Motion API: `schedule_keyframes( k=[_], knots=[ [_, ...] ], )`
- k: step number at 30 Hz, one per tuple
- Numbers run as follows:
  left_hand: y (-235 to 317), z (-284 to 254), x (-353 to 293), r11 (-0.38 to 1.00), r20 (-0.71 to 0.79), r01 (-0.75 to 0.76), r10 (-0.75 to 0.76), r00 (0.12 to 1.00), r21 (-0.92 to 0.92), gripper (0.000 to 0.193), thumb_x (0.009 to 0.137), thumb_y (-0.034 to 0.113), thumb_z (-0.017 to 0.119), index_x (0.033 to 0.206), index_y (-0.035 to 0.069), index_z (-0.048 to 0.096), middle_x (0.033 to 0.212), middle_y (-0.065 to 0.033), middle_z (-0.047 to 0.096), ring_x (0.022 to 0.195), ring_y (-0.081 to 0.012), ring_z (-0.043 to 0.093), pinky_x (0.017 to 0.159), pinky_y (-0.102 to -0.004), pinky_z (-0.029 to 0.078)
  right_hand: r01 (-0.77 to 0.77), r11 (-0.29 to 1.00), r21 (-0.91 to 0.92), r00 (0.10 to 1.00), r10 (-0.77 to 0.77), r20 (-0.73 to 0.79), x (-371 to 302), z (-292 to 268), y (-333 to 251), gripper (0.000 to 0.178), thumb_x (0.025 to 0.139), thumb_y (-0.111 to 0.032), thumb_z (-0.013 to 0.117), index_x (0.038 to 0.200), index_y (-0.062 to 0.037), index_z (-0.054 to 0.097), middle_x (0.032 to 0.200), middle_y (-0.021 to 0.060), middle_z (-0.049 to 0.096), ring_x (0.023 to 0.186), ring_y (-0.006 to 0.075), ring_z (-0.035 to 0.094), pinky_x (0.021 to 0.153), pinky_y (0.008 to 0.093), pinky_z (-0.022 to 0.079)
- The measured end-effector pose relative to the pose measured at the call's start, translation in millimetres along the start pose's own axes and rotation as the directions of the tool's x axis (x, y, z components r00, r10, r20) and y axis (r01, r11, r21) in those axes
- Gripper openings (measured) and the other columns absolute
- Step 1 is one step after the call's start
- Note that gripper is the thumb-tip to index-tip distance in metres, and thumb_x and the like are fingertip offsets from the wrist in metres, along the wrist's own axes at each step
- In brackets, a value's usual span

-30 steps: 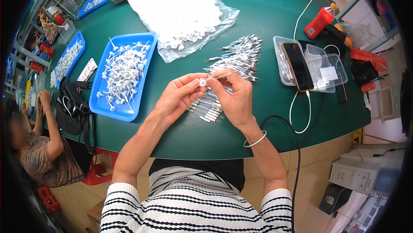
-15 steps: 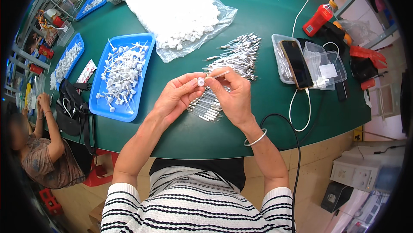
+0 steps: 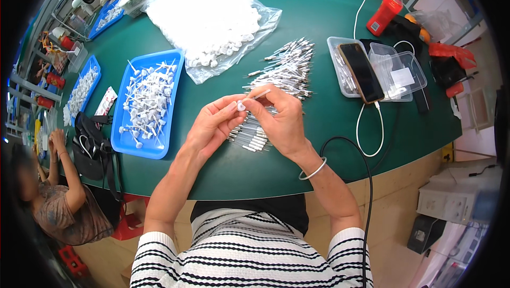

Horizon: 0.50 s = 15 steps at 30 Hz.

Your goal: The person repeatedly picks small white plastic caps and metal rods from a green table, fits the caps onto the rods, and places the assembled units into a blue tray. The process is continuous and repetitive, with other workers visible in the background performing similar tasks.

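Observation:
My left hand point(image 3: 210, 128) pinches a small white plastic cap point(image 3: 241, 106) between thumb and fingertips. Close against it, my right hand point(image 3: 282, 123) grips a thin pale rod point(image 3: 261, 94) that sticks out past its fingers. Whether the rod touches the cap is hidden by the fingertips. Beyond and under the hands lies a heap of thin white-and-metal rods point(image 3: 291, 62), with more lined up in a row point(image 3: 248, 137) nearer me. To the left, a blue tray point(image 3: 150, 151) holds many capped rods point(image 3: 149, 94). A clear bag point(image 3: 268, 18) of loose white caps lies farther back.
At the right are a phone point(image 3: 360, 71) on clear plastic boxes point(image 3: 390, 94), a white cable and a red bottle point(image 3: 384, 13). A black cable point(image 3: 367, 197) hangs over the table's near edge. On the left are a black bag point(image 3: 87, 142) and a seated person point(image 3: 71, 200).
The whole view has shifted slightly, so the table things sit a little farther left. Both hands keep their pinch, and the cap has turned a little in the fingertips.

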<state>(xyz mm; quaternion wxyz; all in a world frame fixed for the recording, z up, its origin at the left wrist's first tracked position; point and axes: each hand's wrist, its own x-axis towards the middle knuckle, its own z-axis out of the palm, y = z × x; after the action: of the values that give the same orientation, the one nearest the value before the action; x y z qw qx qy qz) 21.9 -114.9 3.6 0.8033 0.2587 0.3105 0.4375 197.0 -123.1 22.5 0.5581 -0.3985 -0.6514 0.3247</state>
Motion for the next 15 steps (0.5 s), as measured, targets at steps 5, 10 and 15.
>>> schedule_keyframes(
  k=[5,10,15],
  knots=[
    [-0.5,0.6,-0.8,1.000,-0.014,-0.001,0.001,1.000,0.012,0.028,0.092,0.007,0.059,0.116,-0.007,0.058,0.097,-0.0081,0.065,0.085,-0.0103,0.065,0.078,-0.0196,0.056,0.039,0.996,-0.074,0.999,-0.039,0.010,0.1,-1.2,-0.6,0.008,0.083,-0.006,0.069,0.087,-0.0017,0.064,0.080,0.0076,0.067,0.068,0.0147,0.065,0.060,0.0254,0.050],
    [-0.7,0.4,-0.2,1.000,-0.008,0.001,-0.001,1.000,0.011,0.028,0.092,0.007,0.059,0.116,-0.007,0.058,0.098,-0.0081,0.066,0.084,-0.0099,0.065,0.078,-0.0199,0.056,0.112,0.987,-0.119,0.994,-0.111,0.011,0.3,-0.2,1.5,0.010,0.080,-0.005,0.069,0.083,-0.0019,0.060,0.076,0.0106,0.061,0.064,0.0259,0.060,0.057,0.0338,0.048],
    [-0.6,0.8,-1.7,0.997,-0.016,-0.010,0.011,1.000,0.070,0.027,0.092,0.007,0.060,0.115,-0.006,0.059,0.096,-0.0080,0.066,0.084,-0.0100,0.065,0.078,-0.0204,0.056,0.128,0.974,-0.189,0.991,-0.117,0.071,3.2,-6.5,-0.6,0.011,0.081,-0.008,0.070,0.084,-0.0018,0.062,0.076,0.0089,0.063,0.062,0.0209,0.061,0.057,0.0309,0.047]
  ],
)
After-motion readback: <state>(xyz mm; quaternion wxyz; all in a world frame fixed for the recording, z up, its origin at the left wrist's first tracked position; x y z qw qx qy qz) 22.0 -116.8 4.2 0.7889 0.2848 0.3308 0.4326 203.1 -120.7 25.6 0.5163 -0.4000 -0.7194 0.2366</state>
